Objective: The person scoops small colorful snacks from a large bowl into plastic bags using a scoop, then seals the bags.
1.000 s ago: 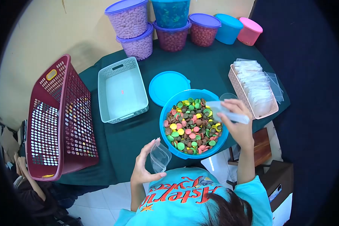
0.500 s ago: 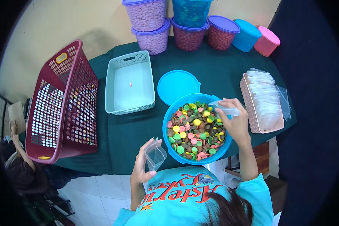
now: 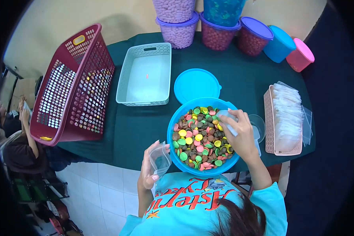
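My left hand [image 3: 146,168] grips a clear plastic pouch [image 3: 160,158], its mouth held apart, just left of a round blue tub [image 3: 171,135]. The tub is full of small disc-like sweets [image 3: 198,137] in brown, green, yellow and pink. Over the tub's right side, my right hand [image 3: 242,133] is closed on a translucent plastic scoop [image 3: 227,119]. The scoop's front end is down at the sweets; my fingers cover part of it. A flat blue lid [image 3: 197,83] lies behind the tub.
A pink basket [image 3: 268,137] of clear pouches [image 3: 287,118] and a clear round container [image 3: 257,122] stand right. Left are a pale green tray [image 3: 145,90] and a maroon basket [image 3: 80,94]. Lidded tubs [image 3: 220,37] line the wall. Another person [image 3: 21,137] sits at far left.
My right hand has tilted the scoop and lowered it toward the sweets. My left hand still holds the pouch beside the tub. The camera view has shifted, uncovering a clear container at right.
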